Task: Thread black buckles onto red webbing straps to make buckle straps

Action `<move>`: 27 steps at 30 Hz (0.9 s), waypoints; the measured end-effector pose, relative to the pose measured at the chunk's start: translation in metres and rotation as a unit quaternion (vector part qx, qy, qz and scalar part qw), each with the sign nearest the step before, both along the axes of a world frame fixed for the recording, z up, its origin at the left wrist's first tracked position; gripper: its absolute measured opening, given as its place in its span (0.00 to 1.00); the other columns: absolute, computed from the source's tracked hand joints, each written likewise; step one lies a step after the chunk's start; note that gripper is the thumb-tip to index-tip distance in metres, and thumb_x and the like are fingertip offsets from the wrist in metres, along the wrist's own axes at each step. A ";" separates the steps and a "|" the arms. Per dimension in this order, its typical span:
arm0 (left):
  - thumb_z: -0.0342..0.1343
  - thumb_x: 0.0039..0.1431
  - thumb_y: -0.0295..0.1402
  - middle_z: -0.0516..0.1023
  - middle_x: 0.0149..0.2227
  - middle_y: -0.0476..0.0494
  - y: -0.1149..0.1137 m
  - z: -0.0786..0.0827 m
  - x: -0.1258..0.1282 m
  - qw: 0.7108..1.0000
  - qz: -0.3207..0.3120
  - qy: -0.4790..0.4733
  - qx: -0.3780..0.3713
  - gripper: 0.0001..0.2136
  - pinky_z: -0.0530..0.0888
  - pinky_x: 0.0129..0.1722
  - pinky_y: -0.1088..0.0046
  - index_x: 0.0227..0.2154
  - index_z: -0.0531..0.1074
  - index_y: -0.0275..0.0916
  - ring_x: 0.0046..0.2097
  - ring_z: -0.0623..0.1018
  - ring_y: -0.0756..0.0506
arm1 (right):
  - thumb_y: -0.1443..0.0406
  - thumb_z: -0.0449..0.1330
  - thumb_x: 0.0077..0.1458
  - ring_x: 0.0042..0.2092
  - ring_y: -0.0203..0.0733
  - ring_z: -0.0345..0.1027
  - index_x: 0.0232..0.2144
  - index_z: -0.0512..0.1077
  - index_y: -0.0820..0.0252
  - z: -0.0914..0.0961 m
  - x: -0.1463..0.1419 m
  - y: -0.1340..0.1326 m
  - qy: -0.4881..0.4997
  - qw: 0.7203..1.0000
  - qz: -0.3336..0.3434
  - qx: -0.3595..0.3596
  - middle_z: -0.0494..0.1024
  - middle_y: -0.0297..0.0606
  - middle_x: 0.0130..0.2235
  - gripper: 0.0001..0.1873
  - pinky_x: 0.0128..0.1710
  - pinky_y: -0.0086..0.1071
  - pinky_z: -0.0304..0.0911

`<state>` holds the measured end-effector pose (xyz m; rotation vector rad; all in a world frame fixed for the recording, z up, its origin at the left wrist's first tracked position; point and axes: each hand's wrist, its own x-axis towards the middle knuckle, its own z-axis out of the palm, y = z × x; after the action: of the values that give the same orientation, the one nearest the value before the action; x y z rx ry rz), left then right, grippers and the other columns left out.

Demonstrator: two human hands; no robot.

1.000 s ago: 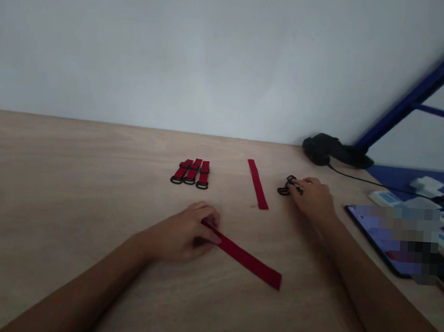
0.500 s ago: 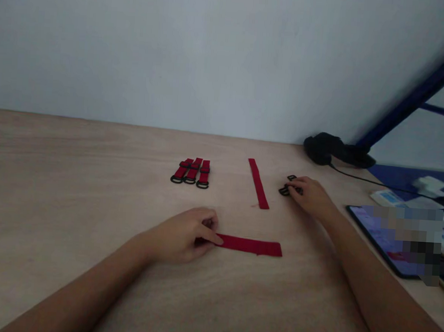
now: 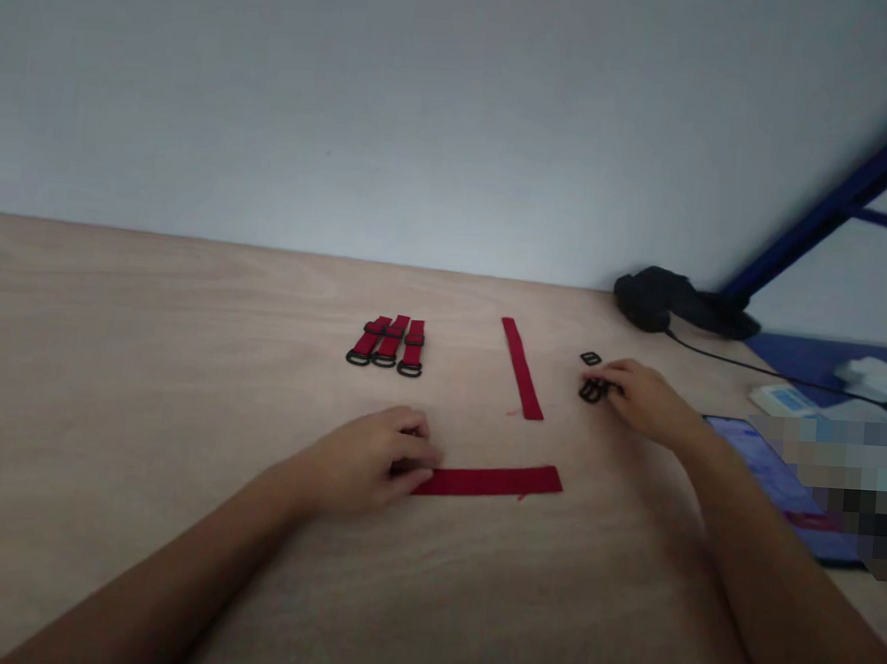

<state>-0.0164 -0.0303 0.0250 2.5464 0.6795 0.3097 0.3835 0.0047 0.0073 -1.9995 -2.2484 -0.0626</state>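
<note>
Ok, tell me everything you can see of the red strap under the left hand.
The red strap is a flat, narrow length of what looks like woven webbing, plain, with no buckle showing on it. It lies flat on the light wooden table, running nearly sideways across the view. Its right end is cut square; its left end is hidden under the person's left hand, whose fingers rest on it. A tiny loose thread shows near its lower edge.

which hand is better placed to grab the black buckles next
Probably the right hand: its fingertips are already at the black plastic buckles. The left hand is farther away, resting on the end of the red webbing strap.
</note>
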 end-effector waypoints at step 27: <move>0.54 0.61 0.37 0.76 0.39 0.43 0.008 -0.003 0.005 0.952 0.185 -0.186 -0.156 0.16 0.72 0.37 0.72 0.50 0.71 0.38 0.37 0.74 0.47 | 0.58 0.62 0.53 0.34 0.41 0.72 0.38 0.74 0.58 0.032 -0.128 -0.050 0.455 0.885 0.101 0.016 0.78 0.38 0.32 0.12 0.34 0.35 0.69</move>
<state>-0.0112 -0.0226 0.0218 1.9769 0.9663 0.7252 0.2551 -0.0450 0.0390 -1.3087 -1.7525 0.7009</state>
